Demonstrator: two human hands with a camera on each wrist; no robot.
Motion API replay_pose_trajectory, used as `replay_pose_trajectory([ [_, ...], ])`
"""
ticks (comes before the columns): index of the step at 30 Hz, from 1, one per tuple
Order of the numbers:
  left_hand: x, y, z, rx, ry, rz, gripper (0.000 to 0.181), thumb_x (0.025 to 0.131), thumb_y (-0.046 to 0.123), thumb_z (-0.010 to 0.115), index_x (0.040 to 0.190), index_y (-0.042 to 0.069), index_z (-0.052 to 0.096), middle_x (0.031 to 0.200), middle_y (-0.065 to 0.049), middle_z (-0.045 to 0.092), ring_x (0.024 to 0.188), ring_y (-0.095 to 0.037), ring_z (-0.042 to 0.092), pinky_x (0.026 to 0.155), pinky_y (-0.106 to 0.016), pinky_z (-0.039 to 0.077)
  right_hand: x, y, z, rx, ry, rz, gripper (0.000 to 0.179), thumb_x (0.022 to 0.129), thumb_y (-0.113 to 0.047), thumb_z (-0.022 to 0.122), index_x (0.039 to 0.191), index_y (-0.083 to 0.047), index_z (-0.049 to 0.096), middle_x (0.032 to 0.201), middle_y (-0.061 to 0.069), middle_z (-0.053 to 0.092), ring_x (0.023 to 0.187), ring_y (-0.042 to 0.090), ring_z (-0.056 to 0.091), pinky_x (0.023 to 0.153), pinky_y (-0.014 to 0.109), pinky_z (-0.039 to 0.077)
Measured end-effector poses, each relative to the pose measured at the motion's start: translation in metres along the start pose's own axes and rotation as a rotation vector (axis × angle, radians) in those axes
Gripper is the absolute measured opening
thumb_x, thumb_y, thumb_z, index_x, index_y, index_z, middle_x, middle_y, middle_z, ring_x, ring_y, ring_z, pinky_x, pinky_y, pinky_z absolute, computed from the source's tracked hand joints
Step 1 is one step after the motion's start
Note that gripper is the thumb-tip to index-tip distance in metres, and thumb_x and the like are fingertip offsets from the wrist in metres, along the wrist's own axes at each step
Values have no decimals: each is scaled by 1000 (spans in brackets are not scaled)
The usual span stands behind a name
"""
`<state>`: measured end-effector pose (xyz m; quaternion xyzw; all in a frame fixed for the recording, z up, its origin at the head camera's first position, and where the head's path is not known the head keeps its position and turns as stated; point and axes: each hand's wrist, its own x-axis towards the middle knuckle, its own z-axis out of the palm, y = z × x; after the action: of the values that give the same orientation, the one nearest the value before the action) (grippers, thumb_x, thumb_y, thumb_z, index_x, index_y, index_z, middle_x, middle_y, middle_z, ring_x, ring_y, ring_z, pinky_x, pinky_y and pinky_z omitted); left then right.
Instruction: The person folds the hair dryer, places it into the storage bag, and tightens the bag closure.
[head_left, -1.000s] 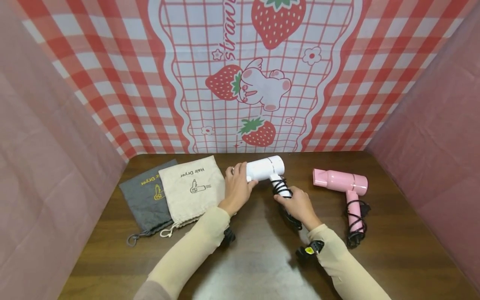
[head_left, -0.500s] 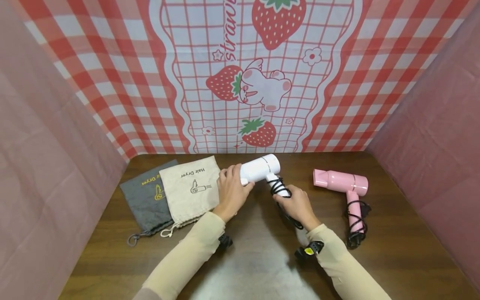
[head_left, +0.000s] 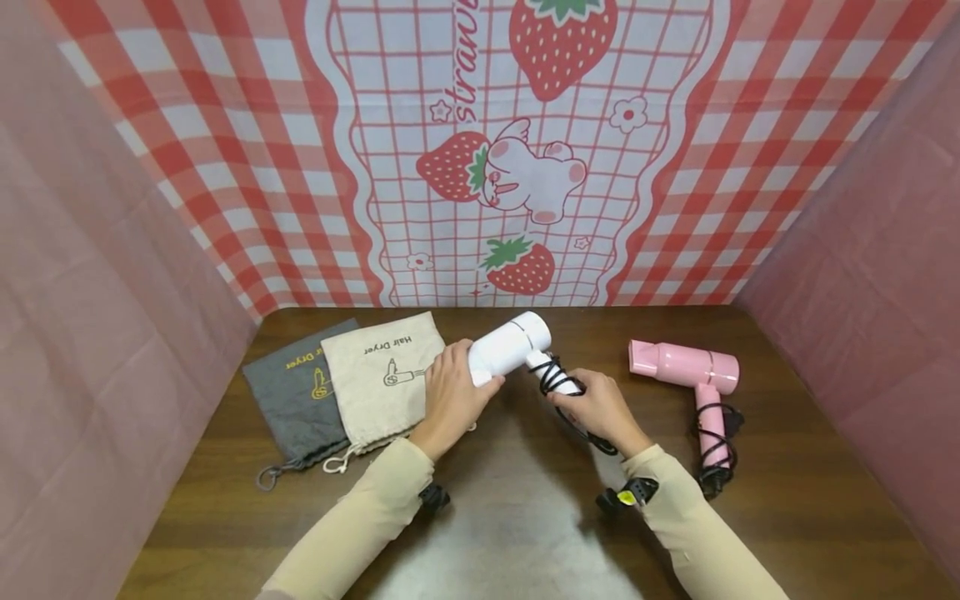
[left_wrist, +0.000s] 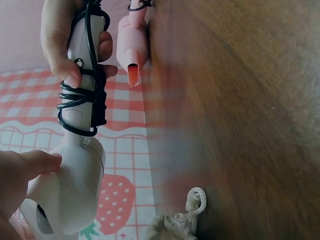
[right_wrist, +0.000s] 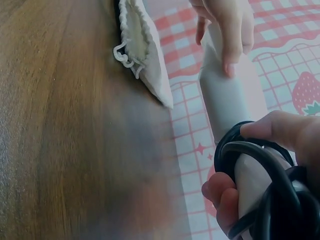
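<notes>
Both hands hold a white hair dryer (head_left: 501,348) above the table. My left hand (head_left: 454,398) grips the nozzle end of its barrel, thumb toward me, as the left wrist view also shows with the thumb on the white body (left_wrist: 80,185). Around the handle curl the fingers of my right hand (head_left: 600,408). A black cord (head_left: 553,375) is wound in loops about that handle, and part of it hangs below the right hand. In the right wrist view the cord (right_wrist: 260,155) passes under the right thumb. The left palm hides the tip of the nozzle.
A pink hair dryer (head_left: 684,364) with its cord wrapped round the handle lies at the right. Left of the hands, a cream drawstring bag (head_left: 382,408) overlaps a grey one (head_left: 288,417) on the wooden table (head_left: 510,533). A checked strawberry cloth (head_left: 300,167) hangs behind.
The white hair dryer's barrel has shifted left and tilted more steeply, its nozzle end coming nearer. My left hand moved left with it, over the cream bag's edge. The right hand barely moved.
</notes>
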<state>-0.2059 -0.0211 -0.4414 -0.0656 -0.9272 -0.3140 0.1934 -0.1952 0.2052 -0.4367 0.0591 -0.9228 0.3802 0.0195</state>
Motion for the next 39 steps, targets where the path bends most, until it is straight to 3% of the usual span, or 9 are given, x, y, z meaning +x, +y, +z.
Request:
replay_pose_trajectory([
  [5,-4,-3,-6,-23,-37,1,74,73,41,82,131,6,49,121,-16,61,108,-33,57,92,-45,43,-2,-2,-1,-20,6,-40,33,79,-23,76,101,0,69,76,9,68,58,11,58,56,27,48],
  [13,0,-7,-21,-62,-236,-32,77,75,42,80,134,7,48,122,-14,62,106,-32,59,88,-47,46,-8,-4,-1,-2,-28,-58,30,80,-21,76,99,0,69,72,6,66,56,10,57,54,26,47],
  [27,5,-8,-30,-116,-376,-74,72,82,47,72,137,8,47,127,-17,60,108,-31,60,88,-46,48,-13,-1,3,-32,-15,-125,30,76,-20,78,97,0,71,74,5,67,60,9,54,56,22,44],
  [33,14,-9,-32,-194,-411,-123,68,87,47,67,138,6,47,133,-17,57,116,-31,58,97,-45,47,-13,-3,5,-15,-29,-130,30,75,-20,78,97,0,71,73,5,67,58,8,54,54,22,45],
  [39,24,-9,-32,-278,-427,-130,65,90,42,66,138,4,47,130,-19,60,119,-31,58,101,-45,46,-13,-4,9,-12,-37,-139,30,73,-20,79,95,-1,72,75,4,67,60,9,54,54,21,44],
])
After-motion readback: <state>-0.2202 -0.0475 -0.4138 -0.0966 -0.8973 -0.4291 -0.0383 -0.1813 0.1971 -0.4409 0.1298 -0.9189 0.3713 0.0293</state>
